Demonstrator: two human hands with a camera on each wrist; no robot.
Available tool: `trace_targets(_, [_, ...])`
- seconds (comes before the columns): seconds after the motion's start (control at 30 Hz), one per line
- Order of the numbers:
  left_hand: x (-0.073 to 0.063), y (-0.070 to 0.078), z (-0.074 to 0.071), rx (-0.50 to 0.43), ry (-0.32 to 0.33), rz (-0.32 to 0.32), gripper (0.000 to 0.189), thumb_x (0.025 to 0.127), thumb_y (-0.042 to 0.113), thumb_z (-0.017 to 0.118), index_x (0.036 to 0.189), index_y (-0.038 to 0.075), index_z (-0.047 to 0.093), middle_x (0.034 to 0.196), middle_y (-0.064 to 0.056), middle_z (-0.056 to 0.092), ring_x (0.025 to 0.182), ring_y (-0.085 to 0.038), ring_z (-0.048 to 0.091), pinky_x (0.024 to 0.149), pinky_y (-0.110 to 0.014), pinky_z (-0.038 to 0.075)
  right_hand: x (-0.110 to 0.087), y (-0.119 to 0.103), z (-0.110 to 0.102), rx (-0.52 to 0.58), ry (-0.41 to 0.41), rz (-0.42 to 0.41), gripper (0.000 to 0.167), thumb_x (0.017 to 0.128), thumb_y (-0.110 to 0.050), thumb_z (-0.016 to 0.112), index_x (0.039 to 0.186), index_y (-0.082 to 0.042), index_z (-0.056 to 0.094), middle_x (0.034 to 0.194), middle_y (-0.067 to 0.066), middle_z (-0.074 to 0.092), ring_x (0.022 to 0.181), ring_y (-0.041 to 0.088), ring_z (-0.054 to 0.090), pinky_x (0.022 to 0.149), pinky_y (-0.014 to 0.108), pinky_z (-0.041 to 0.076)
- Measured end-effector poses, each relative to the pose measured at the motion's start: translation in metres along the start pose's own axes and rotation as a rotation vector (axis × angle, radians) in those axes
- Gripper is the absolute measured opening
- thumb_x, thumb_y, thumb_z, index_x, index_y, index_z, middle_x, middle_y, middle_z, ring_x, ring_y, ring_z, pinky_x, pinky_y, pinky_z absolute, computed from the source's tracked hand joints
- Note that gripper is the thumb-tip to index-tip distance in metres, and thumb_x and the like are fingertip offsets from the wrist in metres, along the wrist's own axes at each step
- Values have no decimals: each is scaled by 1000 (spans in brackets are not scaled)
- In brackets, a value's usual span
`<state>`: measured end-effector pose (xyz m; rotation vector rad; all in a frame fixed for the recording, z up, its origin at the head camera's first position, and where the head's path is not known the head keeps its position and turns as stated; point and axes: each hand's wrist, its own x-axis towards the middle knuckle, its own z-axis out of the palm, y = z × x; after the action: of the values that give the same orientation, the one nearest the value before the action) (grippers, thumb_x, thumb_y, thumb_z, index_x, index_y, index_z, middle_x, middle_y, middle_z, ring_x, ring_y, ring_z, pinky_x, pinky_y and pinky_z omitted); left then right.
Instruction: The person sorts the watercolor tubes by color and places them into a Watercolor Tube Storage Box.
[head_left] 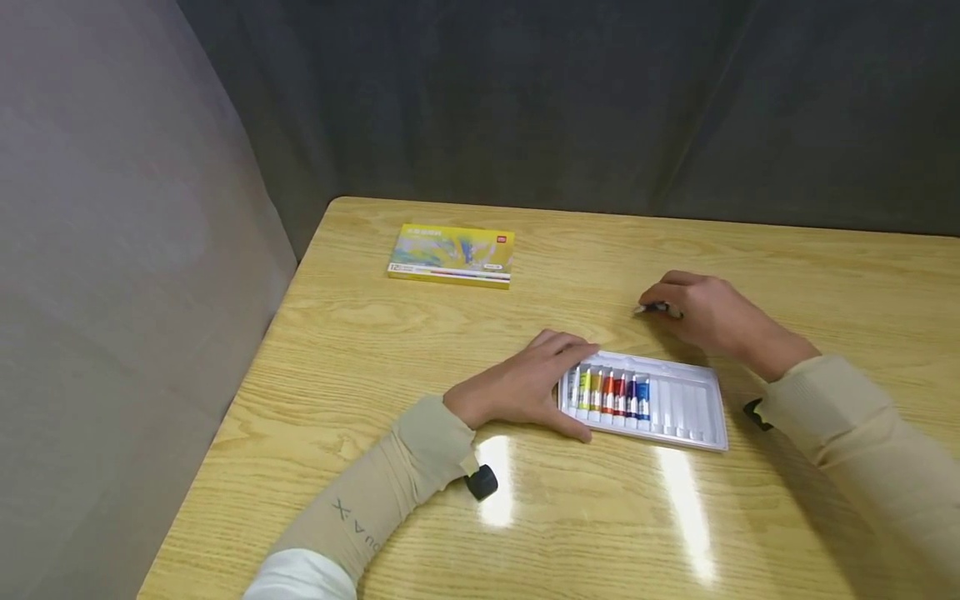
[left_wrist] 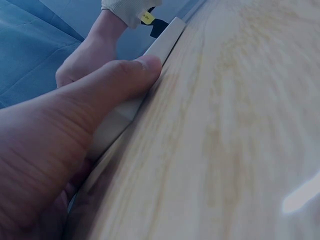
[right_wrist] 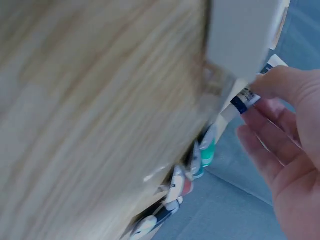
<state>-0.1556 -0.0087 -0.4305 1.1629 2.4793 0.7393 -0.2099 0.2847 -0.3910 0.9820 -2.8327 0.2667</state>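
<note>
A white plastic tray (head_left: 686, 412) lies on the wooden table, with several coloured paint tubes (head_left: 618, 393) in its left part and bare slots to the right. My left hand (head_left: 528, 379) holds the tray's left end, thumb along the near edge and fingers at the far corner. My right hand (head_left: 708, 312), behind the tray's far right side, pinches a paint tube (right_wrist: 246, 100) with a dark blue band between thumb and finger. In the right wrist view the tube overlaps the tray's white edge (right_wrist: 242, 35).
More paint tubes, among them a green one (right_wrist: 207, 152) and a red one (right_wrist: 187, 186), lie on the table in the right wrist view. A yellow paint box (head_left: 452, 256) lies flat at the back left. Behind the table (head_left: 360, 350) hangs a dark curtain (head_left: 540, 108).
</note>
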Motion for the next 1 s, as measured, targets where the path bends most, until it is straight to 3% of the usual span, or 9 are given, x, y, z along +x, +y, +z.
trace_targets(0.17, [0,0,1,2,3,3,114,77,69,80,165,21,26,166,3,33,151,-14,29,125,-34,36,-4,-9,-3,37,58,-18,26,84,-2,82,108,-7,76,98,6,75,86,19,73,73,41,61])
trace_targets(0.3, [0,0,2,-1,11,7,114,77,69,81,165,20,27,165,2,34,151,-14,30,125,-35,36,-10,-16,-5,88,52,22,36,85,-3,81,119,-10,72,93,1,71,82,13,68,71,37,61])
trace_targets(0.53, [0,1,2,-7,19,5,114,76,68,82,164,21,28,163,3,36,148,-14,31,124,-35,38,-25,-29,-11,161,89,53,42,84,-6,83,124,-13,70,93,-1,73,82,14,69,70,35,63])
trace_targets(0.73, [-1,1,2,4,21,7,114,77,69,81,165,20,28,164,2,35,149,-14,31,125,-35,37,-39,-43,-15,299,48,210,36,88,-10,81,123,-10,70,108,8,74,91,24,76,76,39,64])
trace_targets(1.0, [-1,2,2,-10,17,1,114,77,68,81,165,21,27,165,2,33,151,-14,29,125,-37,37,-54,-54,-19,425,19,415,36,89,-22,83,120,-11,69,102,9,72,89,12,71,70,12,53])
